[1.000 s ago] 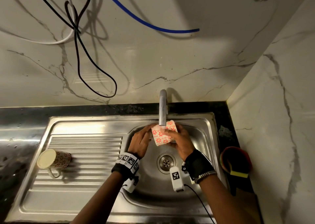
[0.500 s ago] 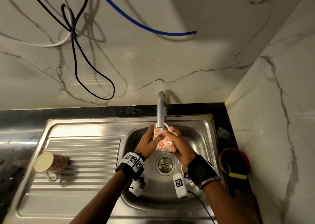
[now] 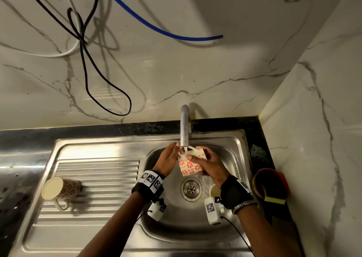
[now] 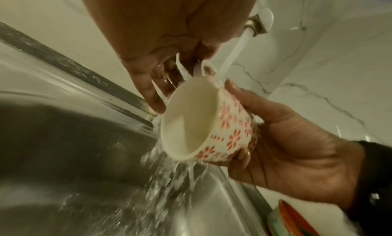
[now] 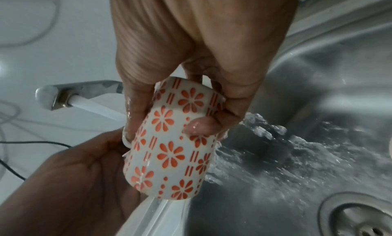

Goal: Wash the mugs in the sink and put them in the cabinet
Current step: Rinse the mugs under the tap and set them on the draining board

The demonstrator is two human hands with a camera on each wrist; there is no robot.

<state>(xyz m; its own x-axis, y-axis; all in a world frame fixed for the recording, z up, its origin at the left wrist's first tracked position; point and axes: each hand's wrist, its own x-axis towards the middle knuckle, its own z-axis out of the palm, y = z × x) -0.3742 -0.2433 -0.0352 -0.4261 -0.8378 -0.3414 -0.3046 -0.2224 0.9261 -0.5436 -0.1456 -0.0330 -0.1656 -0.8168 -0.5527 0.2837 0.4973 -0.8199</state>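
My forearms are bare, no sleeves. Just behind my left grip (image 3: 166, 159) sits a black wrist strap (image 3: 147, 188) topped with a band of white square tags printed in black codes. Under it hangs a small white camera box (image 3: 157, 210) with a thin black cable. Behind my right grip (image 3: 210, 166), a black wrap (image 3: 234, 193), a beaded metal bracelet (image 3: 243, 205) and another white coded box (image 3: 212, 210), also cabled.

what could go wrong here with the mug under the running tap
The flowered mug is wet and the right hand grips only its base end, so it might slip into the steel sink. Another mug sits below near the drain; a drop could chip both.
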